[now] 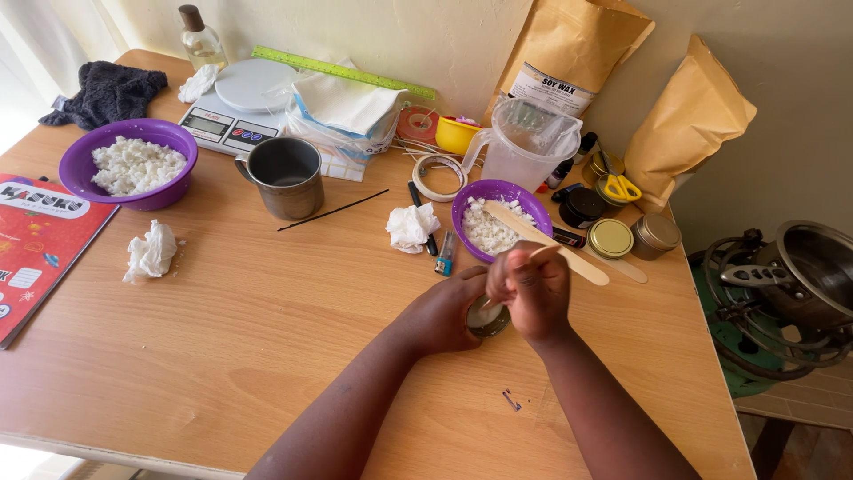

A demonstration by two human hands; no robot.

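Observation:
My left hand (442, 311) is wrapped around a small round metal tin (488, 317) on the wooden table (249, 338). My right hand (531, 289) is directly above the tin, its fingers pinched on a thin wooden stick (540, 253) that points down into it. The tin's contents are mostly hidden by my hands. Just behind sits a small purple bowl (498, 218) of white wax flakes with a flat wooden stirrer (551, 244) lying across it.
A larger purple bowl (129, 164) of flakes, a metal mug (284, 178), a scale (235, 111), crumpled tissues (151, 251), a plastic jug (524, 142), tins (611, 238), brown bags (689, 124) and a red book (35, 240) surround me. A burner with a pot (782, 293) stands right.

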